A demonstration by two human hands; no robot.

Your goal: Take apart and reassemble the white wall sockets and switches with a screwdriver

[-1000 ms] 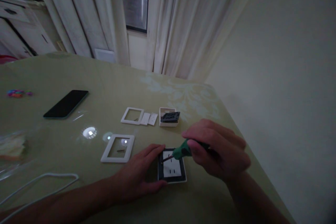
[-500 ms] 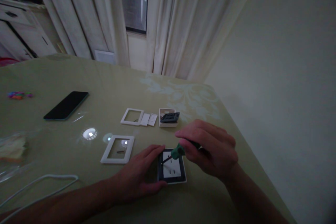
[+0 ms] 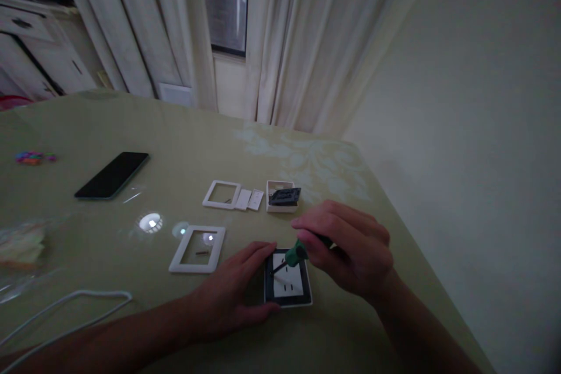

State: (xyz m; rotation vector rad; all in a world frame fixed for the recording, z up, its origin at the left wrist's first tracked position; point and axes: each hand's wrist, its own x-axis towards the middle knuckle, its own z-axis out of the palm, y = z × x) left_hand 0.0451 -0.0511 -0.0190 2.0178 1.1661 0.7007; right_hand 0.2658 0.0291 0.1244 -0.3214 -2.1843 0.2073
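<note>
The left hand (image 3: 230,292) clasps the left side of a socket panel (image 3: 288,291), its fingers at the far left corner and its thumb at the near edge. The panel lies flat on the desk (image 3: 188,140), towards the near side, with its slotted white face up; the long axis of that face runs near to far. The right hand (image 3: 350,254) has its fingers wrapped around the green handle of a screwdriver (image 3: 296,252). The screwdriver's long axis slopes down from the right and far side to the left and near side, and its tip points at the left part of the panel's dark border, where it appears to touch.

Left of the left hand lies a larger white frame (image 3: 177,258), a small metal piece (image 3: 202,253) inside its opening. Farther off are a smaller white frame (image 3: 235,196), two white plates (image 3: 249,199) just right of it, and a white box (image 3: 283,208) with a tilted dark part (image 3: 284,196) in it. A phone (image 3: 113,175) lies at far left, its long axis slanting far and right.
</note>
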